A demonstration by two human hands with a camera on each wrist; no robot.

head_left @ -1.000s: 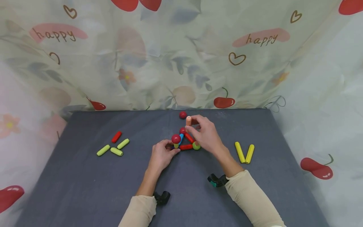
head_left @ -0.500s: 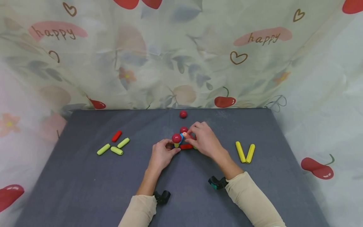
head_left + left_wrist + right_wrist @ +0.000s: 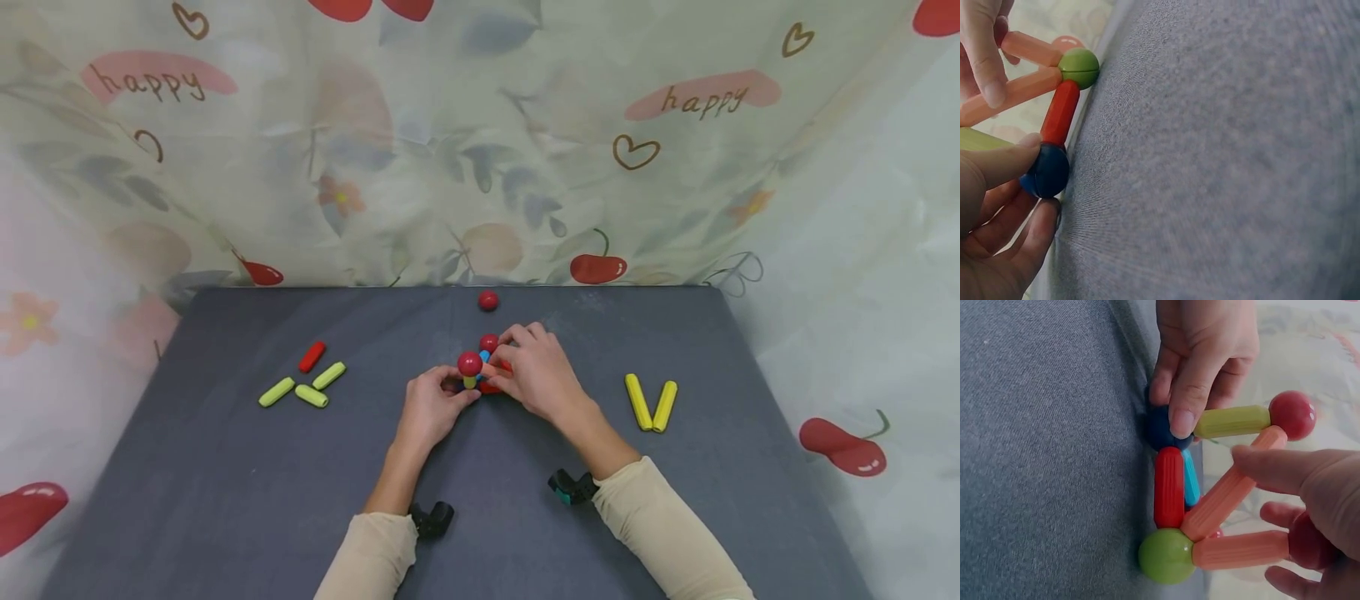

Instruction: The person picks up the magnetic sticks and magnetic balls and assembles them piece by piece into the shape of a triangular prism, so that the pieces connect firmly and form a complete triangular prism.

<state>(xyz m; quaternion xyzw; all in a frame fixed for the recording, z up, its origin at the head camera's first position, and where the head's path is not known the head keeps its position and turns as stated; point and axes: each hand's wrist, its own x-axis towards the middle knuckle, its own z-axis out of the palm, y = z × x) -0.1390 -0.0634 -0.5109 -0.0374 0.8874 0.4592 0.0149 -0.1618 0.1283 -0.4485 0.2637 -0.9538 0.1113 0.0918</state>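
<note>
Both hands are at a frame of rods and balls in the table's middle. With thumb and fingers, my left hand grips the dark blue ball at its near left corner. From that ball a yellow-green rod rises to a red ball, and a red rod runs to a green ball. My right hand pinches a salmon rod slanting from the green ball to the raised red ball. Another salmon rod on the green ball carries a red ball, partly hidden by my right fingers.
A single red ball lies at the table's back edge. On the left are a red rod and several yellow-green rods; two longer yellow rods lie on the right. A patterned curtain hangs behind.
My right hand has come down and left with the salmon rod, which has tipped from upright to slanting, its end now at the raised red ball. The left hand keeps its place.
</note>
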